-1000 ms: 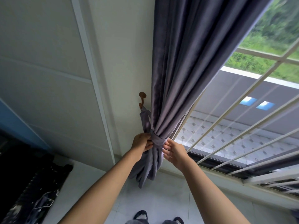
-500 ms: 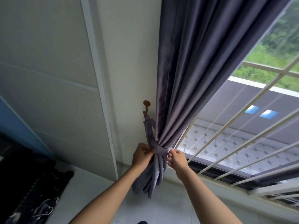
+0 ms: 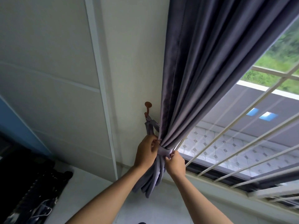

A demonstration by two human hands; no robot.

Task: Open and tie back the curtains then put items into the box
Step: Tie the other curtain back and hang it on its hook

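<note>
A grey-purple curtain [image 3: 199, 81] fills the upper middle and right of the frame. Its long axis runs from the top right down and to the left, the folds narrowing to a gathered waist just below the centre. Below the waist the bunched lower end hangs on towards the bottom of the frame, its hem pointing down and slightly left.

A tieback [image 3: 163, 151] of the same fabric wraps the waist as a short band. A strand of it runs up and left to a brown hook [image 3: 148, 107] on the cream wall [image 3: 129, 46], just left of the curtain's edge.

The left hand [image 3: 145, 152] sits on the left side of the waist, its grip pinching the tieback where band and strand meet. The right hand [image 3: 176, 164] is on the lower right side of the waist, fingers curled and clenched on the band's edge.

At right, white window bars [image 3: 226, 131] slant across the glass, with a tiled ledge and greenery outside. At lower left lies a dark item [image 3: 32, 191] that cannot be identified.
</note>
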